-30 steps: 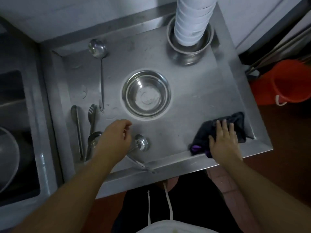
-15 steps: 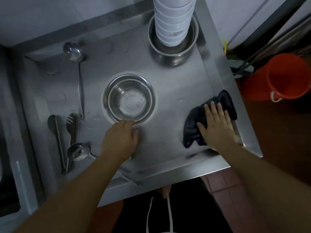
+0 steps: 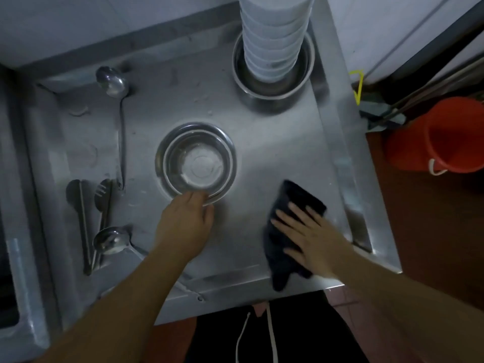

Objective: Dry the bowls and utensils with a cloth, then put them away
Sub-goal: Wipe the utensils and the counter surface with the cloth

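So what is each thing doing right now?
Steel bowl in the middle: upright, empty.
Left hand: fingers on that bowl's near rim.
Right hand: flat on the dark cloth.
Stack of white bowls: standing in a steel pot.
Long steel ladle: lying flat.
Orange bucket: upright.

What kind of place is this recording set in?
Most likely a commercial kitchen's dishwashing station: a stainless steel worktable with a raised rim, a tall stack of white bowls standing in a metal basin, and ladles laid out to dry.
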`<state>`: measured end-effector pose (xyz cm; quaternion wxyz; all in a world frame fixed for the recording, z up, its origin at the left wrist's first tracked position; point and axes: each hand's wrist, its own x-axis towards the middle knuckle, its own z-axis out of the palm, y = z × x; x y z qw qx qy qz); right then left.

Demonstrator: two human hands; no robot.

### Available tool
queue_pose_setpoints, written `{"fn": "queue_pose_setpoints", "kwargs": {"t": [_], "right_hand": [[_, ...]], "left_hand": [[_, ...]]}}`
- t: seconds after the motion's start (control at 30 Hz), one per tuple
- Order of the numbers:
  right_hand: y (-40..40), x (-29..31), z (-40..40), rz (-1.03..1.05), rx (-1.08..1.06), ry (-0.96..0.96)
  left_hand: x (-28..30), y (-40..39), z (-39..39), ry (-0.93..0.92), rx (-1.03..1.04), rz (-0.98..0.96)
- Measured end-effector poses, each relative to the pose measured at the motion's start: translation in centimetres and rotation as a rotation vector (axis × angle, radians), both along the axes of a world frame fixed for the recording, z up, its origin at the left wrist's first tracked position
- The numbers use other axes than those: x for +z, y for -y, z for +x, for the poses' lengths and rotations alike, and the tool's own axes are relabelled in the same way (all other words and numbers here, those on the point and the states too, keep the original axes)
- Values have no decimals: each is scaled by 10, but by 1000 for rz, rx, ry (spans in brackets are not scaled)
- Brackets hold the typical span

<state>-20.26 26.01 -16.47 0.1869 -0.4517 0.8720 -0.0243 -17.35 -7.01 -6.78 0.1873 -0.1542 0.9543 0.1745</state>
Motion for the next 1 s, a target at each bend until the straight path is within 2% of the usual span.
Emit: {"fn": "queue_pose_setpoints", "kwargs": {"t": [0.1, 0.17, 0.23, 0.3, 0.43, 0.53, 0.67, 1.0], "right_hand": [[-66, 10, -9, 84, -119, -66], [-75, 14, -34, 146, -151, -100], [-56, 15, -66, 151, -206, -120], [-15, 15, -98, 112, -350, -102], [79, 12, -111, 23, -699, 100], [113, 7, -91, 29, -612, 145], [128, 2, -106, 25, -534, 101], [277, -10, -191, -130, -601, 47]], "left_hand": [[1, -5, -10, -9, 12, -7], [2, -10, -14, -18, 24, -1], [5, -15, -18, -22, 25, 9], [7, -18, -21, -28, 22, 13], [12, -19, -22, -51, 65, -2], [13, -14, -18, -54, 85, -7], [7, -1, -13, -56, 118, 8], [-3, 60, -22, -94, 145, 153]]}}
